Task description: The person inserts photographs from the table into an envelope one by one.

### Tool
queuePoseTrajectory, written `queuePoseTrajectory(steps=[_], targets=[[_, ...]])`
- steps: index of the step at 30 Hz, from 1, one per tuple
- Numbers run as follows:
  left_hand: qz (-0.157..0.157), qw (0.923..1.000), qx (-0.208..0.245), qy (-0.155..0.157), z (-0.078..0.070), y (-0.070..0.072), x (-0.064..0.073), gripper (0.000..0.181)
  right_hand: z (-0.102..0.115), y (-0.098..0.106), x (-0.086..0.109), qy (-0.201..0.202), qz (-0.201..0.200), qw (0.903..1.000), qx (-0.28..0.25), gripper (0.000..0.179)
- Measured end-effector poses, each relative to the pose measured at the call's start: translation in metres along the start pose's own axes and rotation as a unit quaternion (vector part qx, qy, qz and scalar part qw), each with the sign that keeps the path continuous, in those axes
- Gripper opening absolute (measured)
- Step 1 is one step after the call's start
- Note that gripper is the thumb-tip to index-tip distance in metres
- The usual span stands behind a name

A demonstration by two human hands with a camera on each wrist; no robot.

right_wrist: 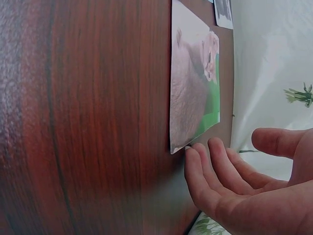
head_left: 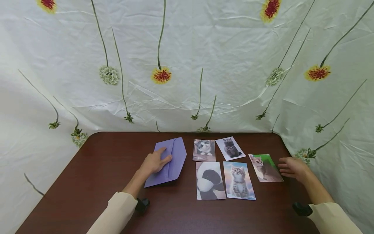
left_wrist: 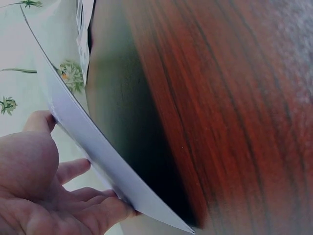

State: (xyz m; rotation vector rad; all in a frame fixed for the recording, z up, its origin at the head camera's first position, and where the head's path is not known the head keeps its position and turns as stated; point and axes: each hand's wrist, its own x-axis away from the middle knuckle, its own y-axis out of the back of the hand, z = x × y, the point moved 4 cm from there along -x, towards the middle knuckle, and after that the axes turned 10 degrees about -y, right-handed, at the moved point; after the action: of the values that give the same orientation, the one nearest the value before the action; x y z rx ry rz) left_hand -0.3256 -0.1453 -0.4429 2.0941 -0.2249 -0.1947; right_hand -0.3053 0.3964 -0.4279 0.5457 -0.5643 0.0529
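A purple envelope (head_left: 166,162) lies on the left part of the table, its pointed flap spread out to the right. My left hand (head_left: 156,163) rests on its upper face, with the fingers pressing from above. In the left wrist view the near side of the envelope (left_wrist: 105,152) stands a little off the wood. On the right, a photo of a tan cat on green (head_left: 265,168) lies flat. Beside its right edge is my right hand (head_left: 294,168), fingers loosely extended. The right wrist view has the fingertips (right_wrist: 191,152) at the corner of that photo (right_wrist: 188,93).
Several more photos lie mid-table: a grey-white cat (head_left: 204,150), a dark grey cat (head_left: 230,148), a black-and-white picture (head_left: 210,181) and a tabby kitten (head_left: 239,180). The dark wooden table (head_left: 96,182) is bordered by a white flowered cloth (head_left: 187,48).
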Motion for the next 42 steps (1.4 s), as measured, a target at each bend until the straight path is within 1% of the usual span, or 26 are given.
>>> queuePoseTrajectory(steps=[12,20,26,33,37,42], targets=[[0.001,1.0000,-0.002,-0.001,-0.0004,0.0004,-0.0003,0.062,-0.0046,-0.0009,-0.0034,-0.014,-0.001,0.9997,-0.022,0.064],[0.003,1.0000,0.001,0.006,0.0004,-0.0008,-0.0002,0.064,-0.0042,-0.0031,-0.0038,-0.020,0.000,0.9989,-0.042,0.065],[0.006,1.0000,-0.003,0.007,0.0011,-0.0013,-0.0003,0.064,-0.0045,-0.0032,-0.0040,-0.013,0.013,0.9985,-0.052,0.065],[0.005,0.9999,-0.010,0.001,0.0012,-0.0007,-0.0002,0.062,-0.0065,-0.0030,-0.0074,-0.025,0.021,0.9958,-0.086,0.065],[0.005,0.9999,-0.010,0.000,0.0006,-0.0002,-0.0002,0.063,-0.0065,-0.0032,-0.0078,-0.030,0.019,0.9954,-0.088,0.065],[0.006,0.9999,-0.013,0.002,0.0002,-0.0003,-0.0003,0.063,-0.0049,-0.0043,-0.0065,-0.030,0.016,0.9970,-0.069,0.065]])
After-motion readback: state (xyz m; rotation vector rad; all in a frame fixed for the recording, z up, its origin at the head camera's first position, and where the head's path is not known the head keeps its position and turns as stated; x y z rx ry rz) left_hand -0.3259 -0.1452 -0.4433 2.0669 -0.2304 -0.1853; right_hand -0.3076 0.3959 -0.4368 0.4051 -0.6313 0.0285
